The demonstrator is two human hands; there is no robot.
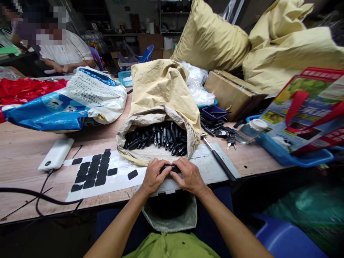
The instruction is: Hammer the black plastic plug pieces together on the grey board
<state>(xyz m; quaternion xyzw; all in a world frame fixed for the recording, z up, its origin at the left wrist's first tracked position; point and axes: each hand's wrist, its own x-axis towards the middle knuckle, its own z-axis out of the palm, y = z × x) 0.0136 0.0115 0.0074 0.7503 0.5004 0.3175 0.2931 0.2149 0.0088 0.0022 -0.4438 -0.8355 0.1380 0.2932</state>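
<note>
My left hand (156, 175) and my right hand (188, 175) meet at the table's front edge, fingers closed on one small black cylindrical part (169, 167) that lies crosswise between them. My fingers cover most of it. Just beyond them, a beige woven sack (163, 82) lies with its mouth turned toward me. Inside that mouth is a heap of black pen-like parts (161, 136), some with silvery ends. Below my hands, an opened pale bag (170, 218) rests at my lap, its inside dark.
A hammer (219, 159) lies right of the sack, near keys (231, 142) and a glass jar (249, 132). Left are black rounded squares (92, 171) on a white sheet, a white power bank (56, 154) with a cable, and a blue-white bag (80, 100). Another person (67, 50) sits across the table.
</note>
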